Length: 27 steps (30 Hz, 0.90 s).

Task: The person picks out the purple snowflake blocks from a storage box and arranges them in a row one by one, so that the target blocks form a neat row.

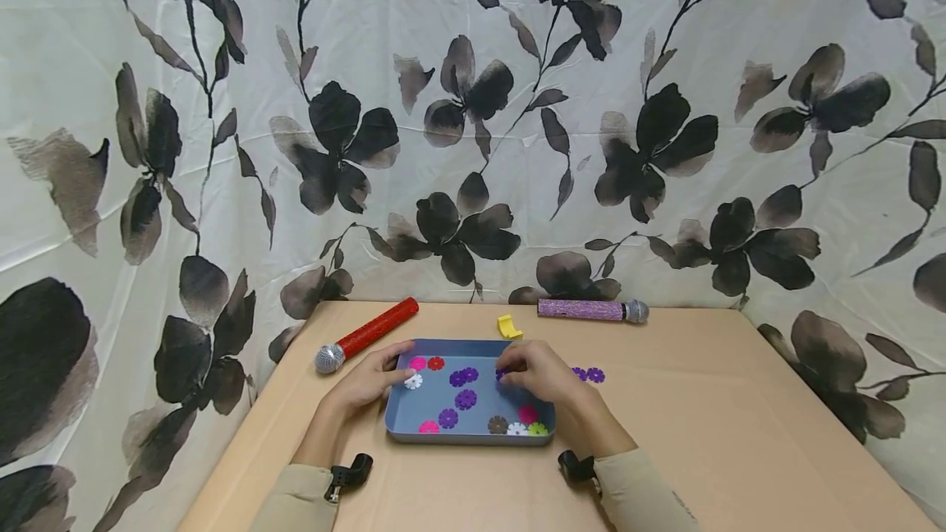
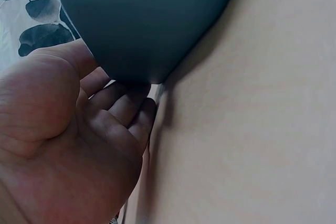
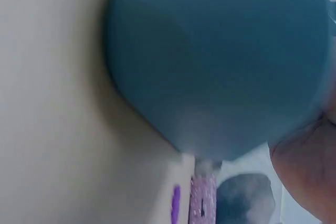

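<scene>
A blue-grey tray (image 1: 473, 438) holds several flower-shaped discs in purple, pink, red, white, brown and green. At its left side my left hand (image 1: 368, 382) grips the wall, the thumb over the rim and the other fingers outside, as the left wrist view also shows under the tray's corner (image 2: 142, 35). My right hand (image 1: 543, 372) reaches over the right wall and pinches a purple flower disc (image 1: 501, 375), partly hidden by the fingers. In the right wrist view the tray's outer wall (image 3: 210, 66) covers most of the hand's work.
Two purple flower discs (image 1: 595, 375) lie on the table (image 1: 709, 417) right of the tray. Behind it are a small yellow curved piece (image 1: 508, 327) and a glittery purple microphone (image 1: 584, 309). A red microphone (image 1: 377, 328) lies at the back left, before a floral cloth (image 1: 414, 6).
</scene>
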Tool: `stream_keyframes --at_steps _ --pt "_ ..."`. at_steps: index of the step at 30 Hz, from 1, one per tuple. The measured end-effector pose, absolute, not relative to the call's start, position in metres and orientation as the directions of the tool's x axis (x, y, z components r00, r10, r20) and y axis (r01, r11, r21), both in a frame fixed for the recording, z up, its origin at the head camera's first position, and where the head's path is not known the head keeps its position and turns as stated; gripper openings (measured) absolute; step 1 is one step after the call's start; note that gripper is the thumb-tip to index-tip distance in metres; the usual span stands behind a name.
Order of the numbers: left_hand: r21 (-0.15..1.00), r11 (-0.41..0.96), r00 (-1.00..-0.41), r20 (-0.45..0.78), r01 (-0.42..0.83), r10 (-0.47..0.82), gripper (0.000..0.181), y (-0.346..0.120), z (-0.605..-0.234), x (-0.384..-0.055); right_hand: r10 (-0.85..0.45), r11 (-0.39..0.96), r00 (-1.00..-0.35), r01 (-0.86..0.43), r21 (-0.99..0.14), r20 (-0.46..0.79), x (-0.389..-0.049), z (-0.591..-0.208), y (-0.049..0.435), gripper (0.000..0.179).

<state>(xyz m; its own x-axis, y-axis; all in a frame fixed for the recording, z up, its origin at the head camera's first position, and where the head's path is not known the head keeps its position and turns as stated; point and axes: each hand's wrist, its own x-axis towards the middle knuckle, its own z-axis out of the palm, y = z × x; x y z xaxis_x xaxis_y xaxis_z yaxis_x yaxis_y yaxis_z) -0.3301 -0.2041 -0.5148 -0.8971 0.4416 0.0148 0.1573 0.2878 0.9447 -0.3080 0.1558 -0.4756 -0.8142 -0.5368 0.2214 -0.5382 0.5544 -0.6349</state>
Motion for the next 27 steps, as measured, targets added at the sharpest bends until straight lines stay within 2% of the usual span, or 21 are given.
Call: stream_keyframes --at_steps 6,27 --pt "0.940 0.307 -0.907 0.008 0.151 0.422 0.067 -0.205 -0.513 -0.330 -0.461 0.532 -0.850 -0.494 -0.688 0.255 -0.312 -0.468 0.177 0.016" --pt "0.947 0.286 -0.903 0.009 0.145 0.430 0.064 -0.203 -0.511 -0.328 -0.309 0.600 -0.915 -0.398 -0.693 0.258 -0.317 -0.466 0.251 0.022"
